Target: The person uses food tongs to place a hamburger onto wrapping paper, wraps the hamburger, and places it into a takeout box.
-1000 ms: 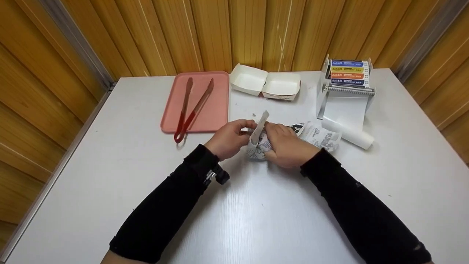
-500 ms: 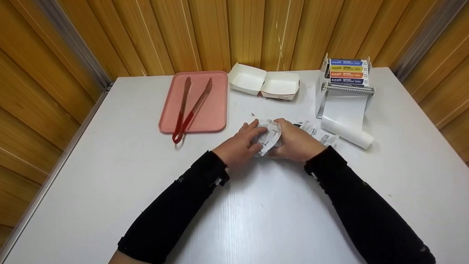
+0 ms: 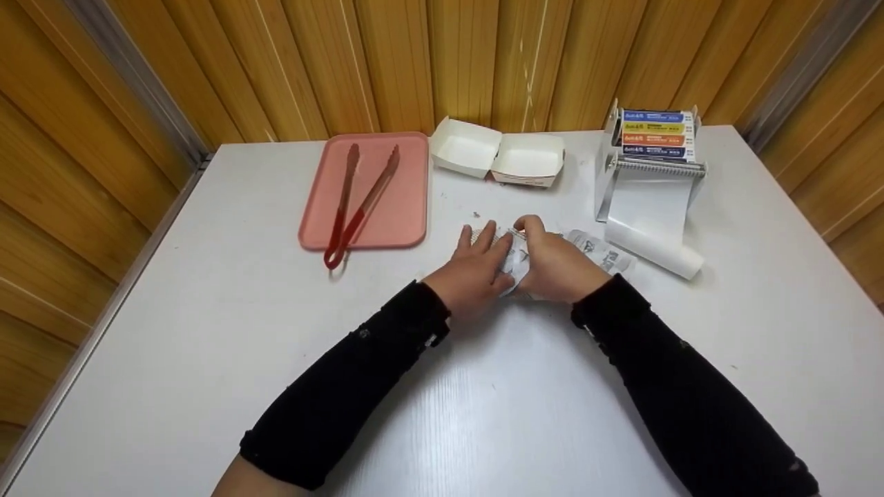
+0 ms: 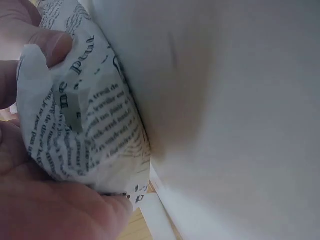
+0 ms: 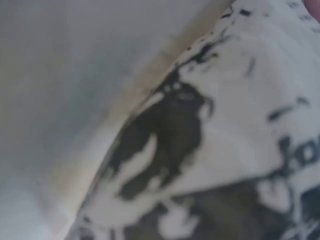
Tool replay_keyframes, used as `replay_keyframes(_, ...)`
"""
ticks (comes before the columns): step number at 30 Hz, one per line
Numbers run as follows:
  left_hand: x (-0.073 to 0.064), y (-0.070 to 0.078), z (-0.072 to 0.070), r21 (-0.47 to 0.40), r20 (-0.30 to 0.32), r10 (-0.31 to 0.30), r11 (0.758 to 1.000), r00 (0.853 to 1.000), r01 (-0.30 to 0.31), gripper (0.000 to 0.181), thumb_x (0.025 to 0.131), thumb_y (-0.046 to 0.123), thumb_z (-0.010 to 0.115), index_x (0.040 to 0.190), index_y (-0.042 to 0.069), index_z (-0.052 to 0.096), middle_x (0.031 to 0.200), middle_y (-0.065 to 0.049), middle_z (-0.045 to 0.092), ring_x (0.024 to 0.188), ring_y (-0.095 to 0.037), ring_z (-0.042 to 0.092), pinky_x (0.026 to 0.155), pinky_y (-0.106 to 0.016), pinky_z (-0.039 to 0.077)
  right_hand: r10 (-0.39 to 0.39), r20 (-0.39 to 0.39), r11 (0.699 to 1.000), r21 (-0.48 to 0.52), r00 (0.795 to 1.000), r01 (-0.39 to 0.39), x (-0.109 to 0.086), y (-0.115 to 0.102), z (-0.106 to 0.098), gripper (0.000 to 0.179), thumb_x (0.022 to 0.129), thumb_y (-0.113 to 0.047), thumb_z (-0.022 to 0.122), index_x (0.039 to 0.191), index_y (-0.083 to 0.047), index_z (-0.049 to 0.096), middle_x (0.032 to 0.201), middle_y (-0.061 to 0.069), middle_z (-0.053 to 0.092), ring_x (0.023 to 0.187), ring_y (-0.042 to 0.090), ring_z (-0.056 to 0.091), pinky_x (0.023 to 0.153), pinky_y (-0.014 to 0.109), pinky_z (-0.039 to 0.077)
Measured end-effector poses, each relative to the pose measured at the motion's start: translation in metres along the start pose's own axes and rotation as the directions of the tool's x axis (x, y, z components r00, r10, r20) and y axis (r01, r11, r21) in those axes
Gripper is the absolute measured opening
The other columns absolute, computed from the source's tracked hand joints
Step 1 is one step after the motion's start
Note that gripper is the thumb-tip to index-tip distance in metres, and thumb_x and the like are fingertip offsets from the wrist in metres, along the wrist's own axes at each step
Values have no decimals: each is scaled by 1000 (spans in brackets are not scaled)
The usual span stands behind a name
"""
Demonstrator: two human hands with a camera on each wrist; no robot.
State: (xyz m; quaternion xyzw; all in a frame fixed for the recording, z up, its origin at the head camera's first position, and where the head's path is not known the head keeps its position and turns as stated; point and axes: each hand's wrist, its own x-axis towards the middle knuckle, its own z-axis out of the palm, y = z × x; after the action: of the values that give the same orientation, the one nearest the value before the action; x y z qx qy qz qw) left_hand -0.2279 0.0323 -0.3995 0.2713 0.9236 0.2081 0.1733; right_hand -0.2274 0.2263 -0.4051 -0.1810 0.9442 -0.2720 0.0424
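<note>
A bundle wrapped in newsprint-patterned food paper [image 3: 516, 262] lies on the white table between both hands; what it wraps is hidden. My left hand [image 3: 472, 275] lies over its left end, fingers spread and fairly straight against the paper. From the other side my right hand [image 3: 558, 266] grips the bundle, with its fingers bent round it. A loose paper end [image 3: 602, 252] sticks out beyond the right hand. In the left wrist view, the folded paper [image 4: 95, 120] bulges beside the table, with fingers and a palm against it. Printed paper [image 5: 225, 130] fills much of the blurred right wrist view.
Red-handled tongs [image 3: 356, 219] lie on a pink tray [image 3: 407, 224] at the left back. An open paper burger box [image 3: 528, 162] sits behind the hands. To the right stands a label dispenser [image 3: 652, 138] with a white roll end [image 3: 656, 255] hanging forward. Wood-look panels [image 3: 469, 62] border the table.
The upright paper flap at the left end has been folded down over the bundle. My left hand has moved right onto it, while the right hand has turned to grip the bundle.
</note>
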Motion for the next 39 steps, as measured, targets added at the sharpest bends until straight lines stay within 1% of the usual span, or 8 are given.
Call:
replay_keyframes(5,4,7,0,115,-1,0,993,1000,0,74,111,45,45,171,19,10,179,-12,-1,162,-45,-11,134,-52,3,8,5,1000,7,1000,-9,0,1,-1,102,76,-30,95,149,-4,29,99,24,73,89,34,71,87,51,57)
replay_keyframes(9,6,10,-1,195,-5,22,981,1000,-21,71,112,44,43,171,16,13,178,-13,7,164,-42,-3,134,-51,0,-6,15,1000,-6,1000,7,0,2,-2,93,79,-21,90,149,-2,30,92,21,71,80,31,65,80,49,55)
replay_keyframes(14,7,11,2,294,-44,44,955,998,-29,69,112,42,43,170,14,19,176,-14,19,165,-36,11,134,-50,5,-8,90,1000,5,996,8,-3,3,-11,82,81,-24,88,144,-7,39,117,20,69,94,30,65,88,49,54)
replay_keyframes(17,7,13,3,305,-67,29,952,997,-7,68,111,44,45,169,16,22,175,-12,22,164,-38,14,134,-50,9,13,110,999,32,994,-16,-5,5,-21,74,80,-34,90,137,-10,49,127,15,67,108,29,64,98,49,52)
replay_keyframes(24,8,15,4,331,-96,10,943,995,22,70,109,52,49,167,19,29,172,-10,32,161,-37,25,132,-52,20,57,53,998,26,997,-59,-5,10,-30,29,94,-30,80,110,-9,66,97,7,65,91,24,58,83,39,46)
replay_keyframes(29,10,17,0,317,-94,-10,948,996,39,72,105,53,57,166,24,31,169,-8,37,156,-40,30,127,-55,32,109,21,993,33,994,-109,-4,11,-31,9,98,-18,71,99,-10,68,93,6,67,90,25,60,83,39,46)
replay_keyframes(35,16,15,-2,317,-114,-10,947,993,46,79,95,62,67,161,29,38,159,-6,47,146,-38,41,120,-55,38,128,14,990,55,992,-129,-4,13,-32,7,100,-10,64,97,-7,70,95,9,70,95,27,62,90,43,48)
replay_keyframes(39,20,12,-2,295,-115,-6,955,993,40,87,87,66,75,159,32,41,154,-5,51,143,-35,43,117,-56,38,85,-29,996,18,996,-84,-5,9,-31,7,100,-9,63,100,-4,69,100,12,70,98,30,64,93,47,50)
